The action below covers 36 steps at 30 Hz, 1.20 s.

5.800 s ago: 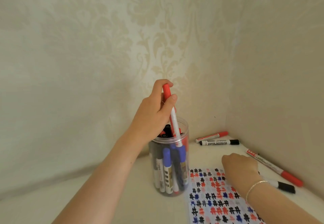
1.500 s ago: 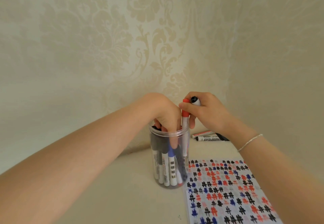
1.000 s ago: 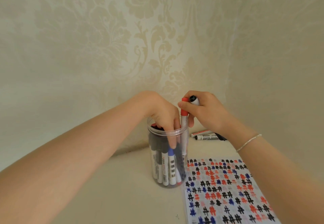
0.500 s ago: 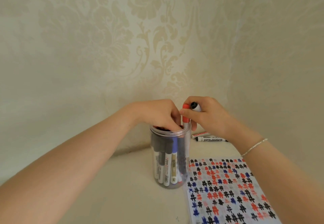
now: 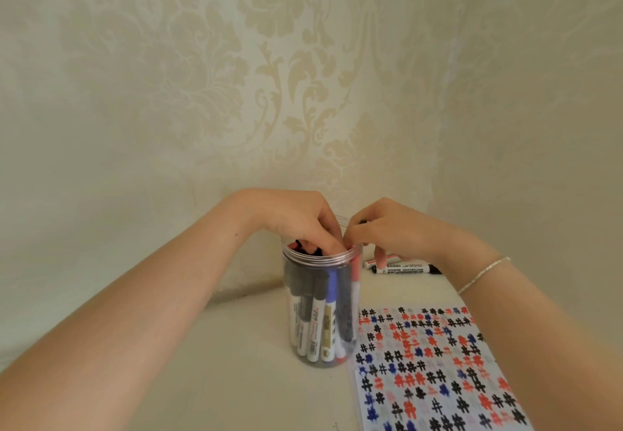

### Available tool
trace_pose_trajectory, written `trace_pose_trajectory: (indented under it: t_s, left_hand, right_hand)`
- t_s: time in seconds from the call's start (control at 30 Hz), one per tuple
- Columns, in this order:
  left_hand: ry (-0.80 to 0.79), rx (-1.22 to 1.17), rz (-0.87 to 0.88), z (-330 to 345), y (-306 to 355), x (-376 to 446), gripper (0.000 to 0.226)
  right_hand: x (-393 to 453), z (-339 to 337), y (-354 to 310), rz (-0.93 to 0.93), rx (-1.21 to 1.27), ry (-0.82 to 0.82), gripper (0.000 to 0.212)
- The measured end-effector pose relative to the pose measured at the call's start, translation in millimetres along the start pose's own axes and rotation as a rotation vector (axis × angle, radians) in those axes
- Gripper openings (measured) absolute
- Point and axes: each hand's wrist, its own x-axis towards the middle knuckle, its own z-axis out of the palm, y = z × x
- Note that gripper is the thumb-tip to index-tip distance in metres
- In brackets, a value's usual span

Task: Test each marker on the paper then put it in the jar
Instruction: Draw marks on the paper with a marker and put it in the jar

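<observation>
Head view: only cam.
Jar [image 5: 322,309]: clear, upright, centre of desk, packed w/ markers standing on end; a red marker [image 5: 355,279] sits low along its 3 o'clock wall.
L hand [image 5: 296,220]: over jar mouth, fingers curled down among marker tops, prob. parting them to make room.
R hand [image 5: 387,228]: at rim's 3 o'clock, fingers bent and pinched together; a dark bit shows by them, can't tell if it grips anything.
Paper [image 5: 435,366]: at jar's 4 o'clock, edge just beside jar base, covered w/ red/blue/black test marks.
Loose markers [image 5: 403,267]: two, at jar's 2 o'clock near wall, prob. untested.
Room: corner walls close behind and at 3 o'clock; bare desk at 9 o'clock.
</observation>
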Motion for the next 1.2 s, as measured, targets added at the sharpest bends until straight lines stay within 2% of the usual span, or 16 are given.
trace_pose_trajectory:
  t_s: [0.23,0.33,0.47,0.53,0.6,0.63,0.67,0.73,0.83,0.9,1.0,1.07,1.2]
  left_hand:
    - [0.043,-0.021,-0.023,7,1,6,0.011]
    - [0.033,0.059,-0.052,11,8,11,0.009]
    - [0.045,0.107,-0.068,7,11,4,0.006]
    - [0.232,0.048,-0.016,5,9,0,0.008]
    - [0.557,-0.089,0.111,9,15,-3,0.007]
    - [0.662,-0.166,0.176,13,22,-6,0.007]
    - [0.692,-0.213,0.219,20,32,-8,0.008]
    - [0.607,-0.142,0.207,38,51,-9,0.018]
    - [0.5,0.182,0.082,67,69,0,0.041]
    - [0.468,0.243,0.07,77,74,7,0.039]
    - [0.412,0.19,0.088,85,77,16,0.02]
    - [0.441,0.093,0.12,86,77,22,0.017]
    - [0.411,-0.089,0.198,88,78,24,0.025]
  right_hand:
    - [4,11,5,-0.033,0.238,0.118,0.013]
    - [1,16,17,-0.065,0.467,0.181,0.009]
    - [-6,12,33,-0.083,0.795,0.393,0.009]
    - [-10,7,42,-0.088,0.911,0.481,0.017]
    - [-12,3,50,-0.096,1.02,0.536,0.021]
    - [-13,2,53,-0.094,1.072,0.548,0.023]
    - [-13,2,55,-0.085,1.098,0.555,0.024]
    - [-12,3,59,-0.032,1.033,0.588,0.027]
    - [-14,2,59,0.053,0.938,0.668,0.03]
    - [-16,0,57,0.056,0.99,0.703,0.031]
    - [-21,-5,58,0.009,1.138,0.71,0.035]
    - [-24,-7,60,-0.038,1.239,0.629,0.034]
    - [-29,-10,61,-0.07,1.029,0.385,0.032]
